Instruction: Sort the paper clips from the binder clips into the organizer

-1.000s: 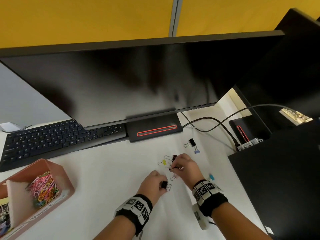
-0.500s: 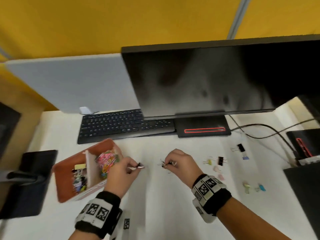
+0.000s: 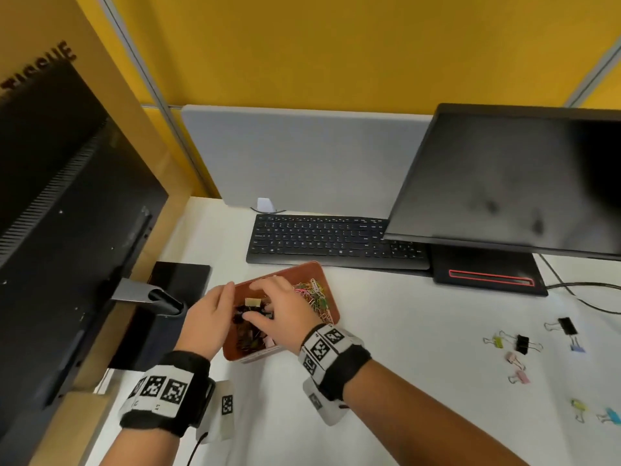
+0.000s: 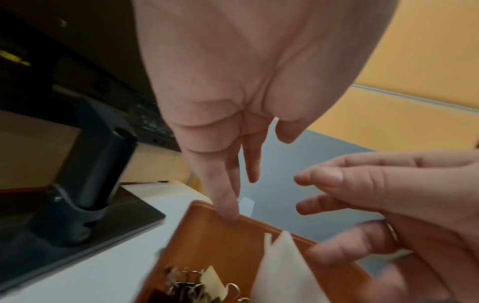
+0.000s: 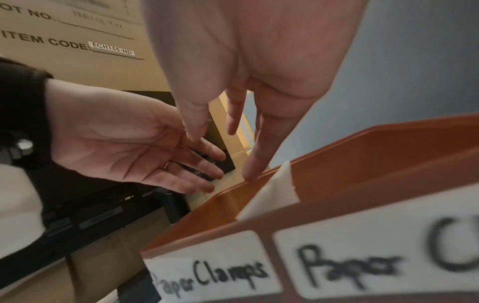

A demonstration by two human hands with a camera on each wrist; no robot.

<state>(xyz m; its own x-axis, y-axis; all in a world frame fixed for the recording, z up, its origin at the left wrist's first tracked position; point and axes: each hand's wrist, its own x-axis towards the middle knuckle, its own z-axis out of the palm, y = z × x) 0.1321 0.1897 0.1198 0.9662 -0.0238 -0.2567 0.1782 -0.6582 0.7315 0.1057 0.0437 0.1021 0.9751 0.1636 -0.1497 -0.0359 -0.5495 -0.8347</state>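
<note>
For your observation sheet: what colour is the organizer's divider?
White; the divider shows best in the right wrist view, against the brown organizer.

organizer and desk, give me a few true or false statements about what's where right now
1. Both hands are over the brown organizer. True.
2. The left hand grips a binder clip. False: its fingers are straight and hold nothing.
3. The coloured paper clips lie in the right compartment. True.
4. All binder clips are already in the organizer. False: several loose binder clips lie on the white desk to the right.
5. The right hand rests on the keyboard. False: it is over the organizer.
</note>
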